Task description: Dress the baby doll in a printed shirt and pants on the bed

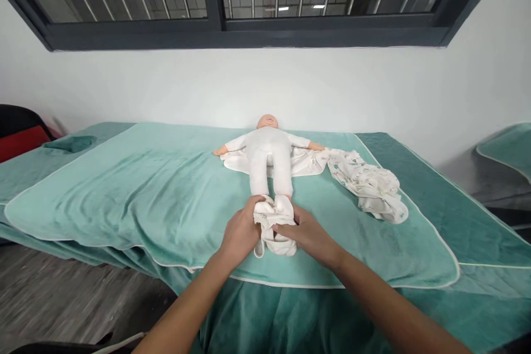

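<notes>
A baby doll (269, 146) with a white cloth body lies on its back, arms spread, its feet toward me. Bunched white printed baby pants (274, 218) surround its feet and lower legs. My left hand (240, 232) grips the left edge of this fabric, thumb on top near the doll's ankle. On the other side my right hand (312, 237) pinches the fabric, its thumb laid across the front. The doll's feet are hidden inside the cloth. Beneath the doll's arms and torso lies a spread white garment (305, 163).
A crumpled white printed cloth (369, 185) lies right of the doll. Under everything is a light green blanket (174, 188) on a darker green covered bed (415, 177). Behind stand a white wall (186, 86) and a barred window (219, 25). A red and black object (22, 135) is at left.
</notes>
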### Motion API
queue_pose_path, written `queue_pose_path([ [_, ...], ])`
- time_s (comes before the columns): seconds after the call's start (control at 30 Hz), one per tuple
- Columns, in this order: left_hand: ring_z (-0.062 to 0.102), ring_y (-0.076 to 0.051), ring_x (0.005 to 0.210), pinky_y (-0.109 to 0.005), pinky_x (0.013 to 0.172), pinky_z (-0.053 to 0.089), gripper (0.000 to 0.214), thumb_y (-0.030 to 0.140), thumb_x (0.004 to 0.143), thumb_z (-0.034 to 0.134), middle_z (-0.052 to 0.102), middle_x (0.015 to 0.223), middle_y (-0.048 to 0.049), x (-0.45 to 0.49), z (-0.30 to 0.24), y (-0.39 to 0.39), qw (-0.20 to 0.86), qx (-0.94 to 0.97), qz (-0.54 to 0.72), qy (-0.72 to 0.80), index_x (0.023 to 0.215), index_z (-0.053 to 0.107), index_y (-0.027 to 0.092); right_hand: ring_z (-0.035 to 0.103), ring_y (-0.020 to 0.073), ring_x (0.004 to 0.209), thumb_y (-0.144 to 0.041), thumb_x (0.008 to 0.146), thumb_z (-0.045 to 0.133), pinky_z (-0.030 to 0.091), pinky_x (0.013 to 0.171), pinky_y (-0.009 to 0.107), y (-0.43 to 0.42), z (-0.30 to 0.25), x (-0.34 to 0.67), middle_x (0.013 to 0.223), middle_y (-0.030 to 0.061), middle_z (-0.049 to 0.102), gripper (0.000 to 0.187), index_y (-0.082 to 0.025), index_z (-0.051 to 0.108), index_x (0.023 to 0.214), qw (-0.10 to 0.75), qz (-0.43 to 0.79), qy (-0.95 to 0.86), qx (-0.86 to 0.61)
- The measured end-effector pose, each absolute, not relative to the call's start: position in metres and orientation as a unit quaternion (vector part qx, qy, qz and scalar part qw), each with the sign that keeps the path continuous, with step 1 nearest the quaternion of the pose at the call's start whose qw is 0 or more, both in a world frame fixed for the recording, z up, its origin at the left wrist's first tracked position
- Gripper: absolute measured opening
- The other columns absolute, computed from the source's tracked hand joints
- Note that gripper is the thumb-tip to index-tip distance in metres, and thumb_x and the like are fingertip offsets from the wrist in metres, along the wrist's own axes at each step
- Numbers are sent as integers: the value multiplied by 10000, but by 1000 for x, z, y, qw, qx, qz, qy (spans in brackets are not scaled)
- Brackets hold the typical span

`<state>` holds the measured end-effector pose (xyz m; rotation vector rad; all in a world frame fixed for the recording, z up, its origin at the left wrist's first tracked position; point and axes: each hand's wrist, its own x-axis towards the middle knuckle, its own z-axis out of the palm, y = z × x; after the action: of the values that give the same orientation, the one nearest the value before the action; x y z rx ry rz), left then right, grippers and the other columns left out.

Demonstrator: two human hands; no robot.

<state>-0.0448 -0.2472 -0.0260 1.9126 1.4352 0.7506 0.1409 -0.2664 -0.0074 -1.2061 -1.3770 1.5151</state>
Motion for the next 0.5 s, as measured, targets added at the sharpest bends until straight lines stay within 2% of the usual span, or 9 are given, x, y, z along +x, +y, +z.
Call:
queue_pose_path([
  [0.07,663,-223,1019,-338,884,506,548,233,794,608,699,1152,-35,-51,-16,-247,419,701,299,495,1323,466,248,639,162,813,-353,764,751,502,693,264,-268,-8,142,984,41,707,390,-185,662,1104,379,673,-459,-440],
  [0.17,615,-232,1139,-325,937,497,611,287,755,699,643,1287,-65,-65,4,-246,558,652,272,435,1330,506,216,659,164,774,-361,790,731,518,677,265,-267,-5,143,938,67,717,355,-164,666,1077,380,745,-374,-399],
  [0.23,597,-241,1169,-313,927,493,595,318,755,724,623,1323,-72,-75,16,-241,619,625,246,407,1313,547,214,666,180,777,-361,796,716,529,701,285,-262,0,143,907,73,719,335,-161,663,1059,386,758,-370,-374],
  [0.33,618,-234,1102,-297,872,494,594,386,750,754,646,1259,-88,-91,30,-227,676,604,231,353,1284,577,197,654,177,785,-420,797,720,514,712,283,-249,20,148,906,63,711,370,-166,653,1058,382,742,-438,-335],
  [0.4,628,-218,1013,-285,824,494,615,422,714,791,664,1175,-80,-98,45,-217,694,625,185,305,1251,595,194,628,154,759,-483,768,749,484,679,257,-239,44,154,888,38,692,406,-168,657,1009,325,713,-534,-318],
  [0.5,607,-186,860,-244,703,470,579,391,644,855,669,994,-25,-99,81,-208,658,712,-1,247,1153,641,215,548,114,626,-541,740,762,410,573,229,-229,92,157,725,-25,613,383,-180,649,794,125,606,-716,-324],
])
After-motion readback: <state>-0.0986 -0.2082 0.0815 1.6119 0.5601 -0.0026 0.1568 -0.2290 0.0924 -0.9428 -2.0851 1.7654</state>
